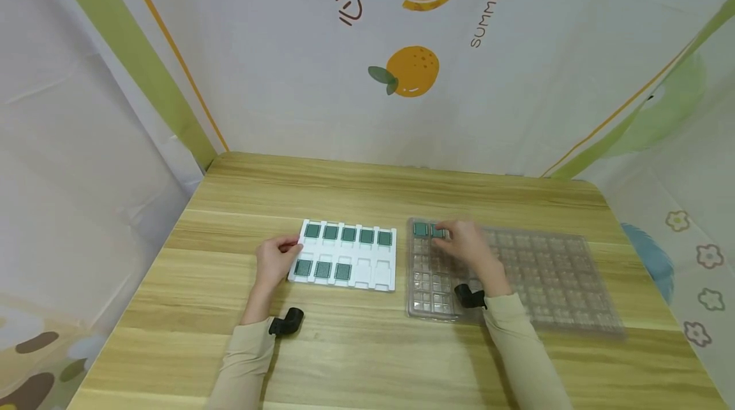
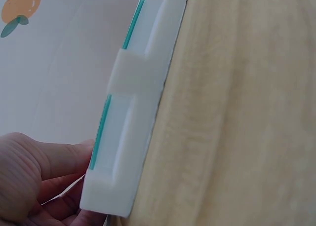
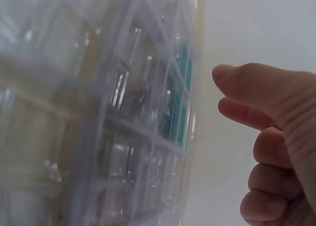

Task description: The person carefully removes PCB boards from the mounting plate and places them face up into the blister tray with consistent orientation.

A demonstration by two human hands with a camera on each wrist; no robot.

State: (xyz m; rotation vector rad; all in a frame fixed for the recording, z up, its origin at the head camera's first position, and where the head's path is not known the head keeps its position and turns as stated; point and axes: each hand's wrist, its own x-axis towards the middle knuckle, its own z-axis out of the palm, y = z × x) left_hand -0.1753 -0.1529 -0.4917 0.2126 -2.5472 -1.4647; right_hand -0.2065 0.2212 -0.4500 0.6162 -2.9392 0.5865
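Sleeved forearms rest on the wooden table (image 1: 367,346). Left hand (image 1: 274,259) grips the white tray's (image 1: 362,273) edge, likely steadying it. Right hand (image 1: 466,243), fingers loosely curled and holding nothing, hovers over two green chips (image 1: 427,229) in the clear tray's (image 1: 551,282) far-left corner.

Head view: right hand (image 1: 466,245) covers part of the clear tray (image 1: 551,282) next to the two green chips (image 1: 428,229), so whether its fingertips touch one can't be told. Left wrist view crops the white tray (image 2: 129,112) top and bottom and cuts the left hand (image 2: 34,179) at the frame edge. Right wrist view: clear tray blurred, pocket contents unreadable.
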